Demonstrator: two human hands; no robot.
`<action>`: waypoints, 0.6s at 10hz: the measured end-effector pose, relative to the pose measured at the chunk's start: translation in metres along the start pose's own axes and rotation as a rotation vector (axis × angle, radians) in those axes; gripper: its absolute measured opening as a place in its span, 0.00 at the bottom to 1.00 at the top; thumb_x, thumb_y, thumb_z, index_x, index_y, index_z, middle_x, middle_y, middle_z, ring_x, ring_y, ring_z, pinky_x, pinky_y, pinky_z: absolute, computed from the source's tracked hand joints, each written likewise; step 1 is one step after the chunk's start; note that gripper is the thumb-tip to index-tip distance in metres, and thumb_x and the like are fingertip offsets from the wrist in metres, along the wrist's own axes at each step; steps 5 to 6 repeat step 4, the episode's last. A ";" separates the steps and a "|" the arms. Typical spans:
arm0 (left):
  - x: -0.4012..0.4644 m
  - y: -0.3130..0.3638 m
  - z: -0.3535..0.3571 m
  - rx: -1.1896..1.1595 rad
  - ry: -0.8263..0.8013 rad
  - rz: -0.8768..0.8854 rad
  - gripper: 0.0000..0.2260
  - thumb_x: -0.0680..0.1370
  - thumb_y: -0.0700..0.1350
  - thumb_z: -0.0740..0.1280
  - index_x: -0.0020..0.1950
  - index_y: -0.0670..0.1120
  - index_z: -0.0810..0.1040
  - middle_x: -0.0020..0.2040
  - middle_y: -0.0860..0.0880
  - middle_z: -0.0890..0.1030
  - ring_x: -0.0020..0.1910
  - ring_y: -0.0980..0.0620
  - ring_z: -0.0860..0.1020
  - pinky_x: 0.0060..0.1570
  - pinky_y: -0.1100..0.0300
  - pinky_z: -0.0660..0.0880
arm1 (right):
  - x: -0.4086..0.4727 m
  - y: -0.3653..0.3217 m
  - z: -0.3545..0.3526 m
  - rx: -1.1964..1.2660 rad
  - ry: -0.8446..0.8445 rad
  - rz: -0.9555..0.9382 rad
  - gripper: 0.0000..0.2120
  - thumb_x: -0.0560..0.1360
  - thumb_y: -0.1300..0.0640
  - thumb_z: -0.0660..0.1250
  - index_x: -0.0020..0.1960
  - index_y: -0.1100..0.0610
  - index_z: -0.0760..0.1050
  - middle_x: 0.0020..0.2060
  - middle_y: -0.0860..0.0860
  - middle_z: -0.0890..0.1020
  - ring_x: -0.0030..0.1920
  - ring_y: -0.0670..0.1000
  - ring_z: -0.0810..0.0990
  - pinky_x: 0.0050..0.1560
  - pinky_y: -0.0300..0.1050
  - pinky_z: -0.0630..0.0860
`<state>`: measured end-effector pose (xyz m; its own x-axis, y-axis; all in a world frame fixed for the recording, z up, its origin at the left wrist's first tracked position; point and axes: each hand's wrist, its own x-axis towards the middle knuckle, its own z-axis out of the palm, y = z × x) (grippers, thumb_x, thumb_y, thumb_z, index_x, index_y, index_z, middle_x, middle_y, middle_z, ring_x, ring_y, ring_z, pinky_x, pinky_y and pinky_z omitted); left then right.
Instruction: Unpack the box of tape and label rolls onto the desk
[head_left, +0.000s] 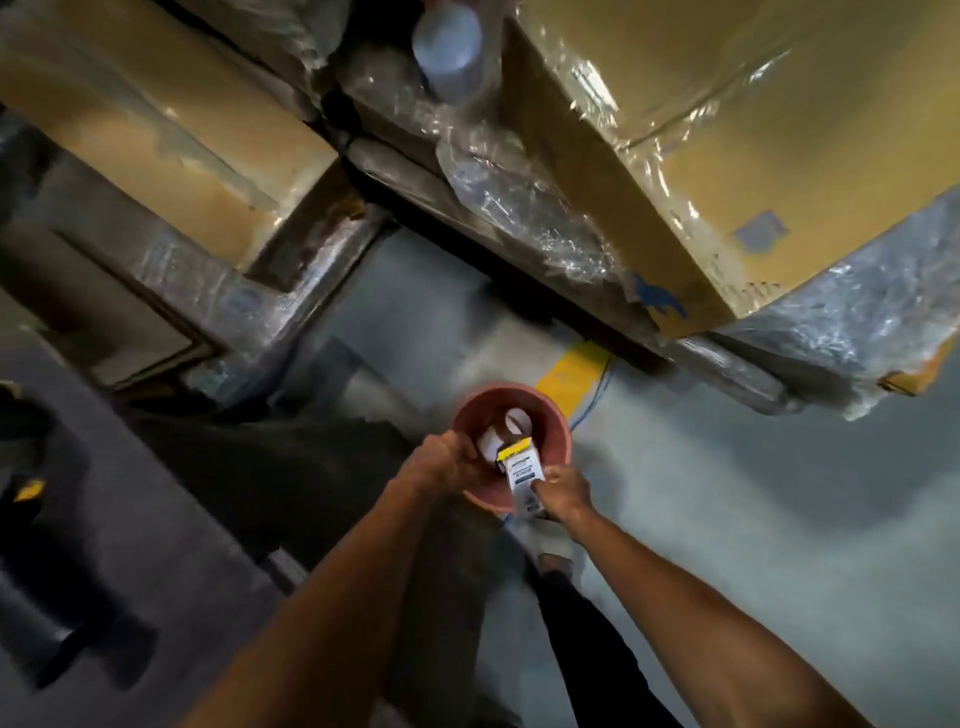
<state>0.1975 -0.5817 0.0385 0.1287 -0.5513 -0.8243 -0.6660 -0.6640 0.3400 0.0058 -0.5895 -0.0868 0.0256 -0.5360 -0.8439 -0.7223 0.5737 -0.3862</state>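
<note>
- Reddish-brown plastic bucket (511, 410) stands on the grey floor (727, 493) straight below me; the whole view is blurred.
- My left hand (441, 460) is at the bucket's near-left rim, fingers curled over the edge; through the blur I cannot tell how firmly it closes on the rim.
- My right hand (566, 491) pinches the lower end of a small white box (522, 478) with a yellow top flap and dark print.
- The box is tilted, upper end over the mouth of the bucket, lower end in my fingers at the near-right rim.
- White rolls (506, 428) lie inside the bucket, just beyond the box; the count is unclear.
- Large cardboard cartons (753, 156) wrapped in clear film stand beyond the bucket, with a second wrapped stack to the left.
- Yellow floor marking (569, 376) and a thin blue cable (597, 387) lie just behind the bucket.
- My shoe (550, 538) shows on the floor below my right wrist.
</note>
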 end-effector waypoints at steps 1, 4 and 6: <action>0.043 -0.012 0.019 -0.040 -0.023 -0.055 0.25 0.70 0.56 0.69 0.63 0.43 0.80 0.61 0.40 0.81 0.62 0.42 0.78 0.62 0.53 0.73 | 0.049 0.012 0.025 0.033 -0.015 0.045 0.12 0.71 0.59 0.71 0.54 0.58 0.84 0.50 0.55 0.86 0.50 0.56 0.84 0.50 0.43 0.79; 0.069 -0.044 0.050 -0.165 -0.004 -0.080 0.32 0.60 0.61 0.63 0.59 0.46 0.82 0.57 0.42 0.82 0.58 0.44 0.81 0.60 0.51 0.76 | 0.099 0.048 0.058 0.203 -0.074 0.106 0.05 0.73 0.52 0.69 0.47 0.50 0.81 0.38 0.54 0.83 0.37 0.55 0.84 0.42 0.52 0.83; 0.069 -0.044 0.050 -0.165 -0.004 -0.080 0.32 0.60 0.61 0.63 0.59 0.46 0.82 0.57 0.42 0.82 0.58 0.44 0.81 0.60 0.51 0.76 | 0.099 0.048 0.058 0.203 -0.074 0.106 0.05 0.73 0.52 0.69 0.47 0.50 0.81 0.38 0.54 0.83 0.37 0.55 0.84 0.42 0.52 0.83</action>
